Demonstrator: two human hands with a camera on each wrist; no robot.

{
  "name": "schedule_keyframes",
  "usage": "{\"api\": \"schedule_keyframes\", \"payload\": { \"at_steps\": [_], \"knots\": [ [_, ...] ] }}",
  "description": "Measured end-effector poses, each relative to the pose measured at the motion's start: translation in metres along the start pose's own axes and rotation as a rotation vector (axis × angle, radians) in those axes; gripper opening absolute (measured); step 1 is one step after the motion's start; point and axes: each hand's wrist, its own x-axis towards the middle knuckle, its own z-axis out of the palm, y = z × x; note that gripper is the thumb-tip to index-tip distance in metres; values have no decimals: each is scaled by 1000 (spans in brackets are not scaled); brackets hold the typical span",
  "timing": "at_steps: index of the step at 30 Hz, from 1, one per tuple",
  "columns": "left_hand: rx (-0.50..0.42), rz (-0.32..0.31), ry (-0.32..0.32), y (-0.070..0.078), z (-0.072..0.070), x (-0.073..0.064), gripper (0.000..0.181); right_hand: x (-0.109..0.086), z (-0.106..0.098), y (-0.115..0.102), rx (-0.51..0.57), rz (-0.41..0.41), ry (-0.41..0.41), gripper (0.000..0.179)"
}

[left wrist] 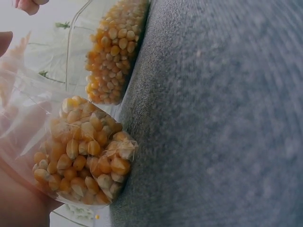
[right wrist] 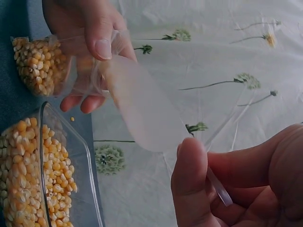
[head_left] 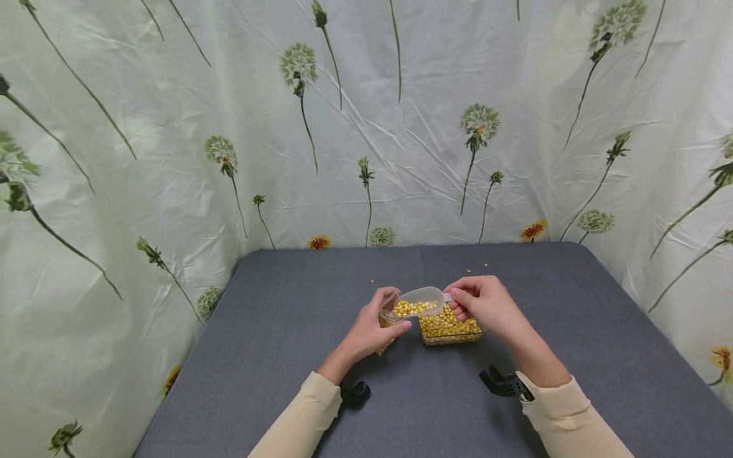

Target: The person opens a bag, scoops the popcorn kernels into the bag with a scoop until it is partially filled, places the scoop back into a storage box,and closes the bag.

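My left hand [head_left: 369,324] grips a clear plastic bag [left wrist: 78,156] near its mouth, fingers and thumb curled round it. Corn kernels fill the bottom of the bag, which hangs close over the table. My right hand [head_left: 481,302] pinches the handle of a translucent scoop [head_left: 426,296] between thumb and fingers. Kernels lie in the scoop, and its tip is at the bag's mouth, beside the left thumb. Below the scoop stands a clear rectangular container [head_left: 449,340] holding many corn kernels [right wrist: 28,170]; the scoop and right hand partly cover it in the head view.
A grey cloth covers the table [head_left: 275,356]. Several stray kernels lie toward its back, one of them a loose kernel [head_left: 372,280] behind the left hand. A floral curtain [head_left: 343,127] hangs along the table's back and sides.
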Motion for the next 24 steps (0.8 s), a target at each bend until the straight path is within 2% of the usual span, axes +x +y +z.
{"api": "schedule_keyframes", "payload": {
  "at_steps": [6,11,15,19,24],
  "knots": [
    [-2,0,3,3,0,-1,61,-3,8,-2,-80,-20,67,16],
    [3,13,4,3,2,0,59,-6,14,-4,-175,-81,115,14],
    [-8,16,2,1,3,0,60,-10,20,-7,-336,-174,155,12],
    [-13,12,8,1,4,0,59,-13,24,-10,-498,-300,219,10],
    [-17,5,21,0,3,0,58,-14,27,-12,-568,-384,265,9]
  ]
}}
